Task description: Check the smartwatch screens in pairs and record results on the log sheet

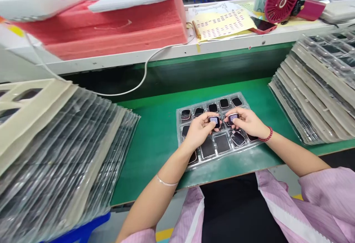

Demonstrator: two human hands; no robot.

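Observation:
My left hand (202, 129) pinches a smartwatch body (214, 121) with a lit screen between thumb and fingers. A second smartwatch body (233, 117), its screen also lit, is held in my right hand (248, 122), close beside the first. Both hands are just above a clear plastic tray (179, 113) lying on the green bench. Dark-screened watch bodies such as this one (224, 103) fill the tray's back row. In the front row two pockets (222, 143) hold no watch, and one watch (237, 138) sits crooked. My hands hide part of the middle row.
Tall stacks of trays stand at the left (83, 154) and right (313, 95) of the green bench top (155, 132). A white cable (145, 69) hangs from the shelf. Pink foam (116, 32), a phone (263, 25) and a red fan (282, 0) are on that shelf.

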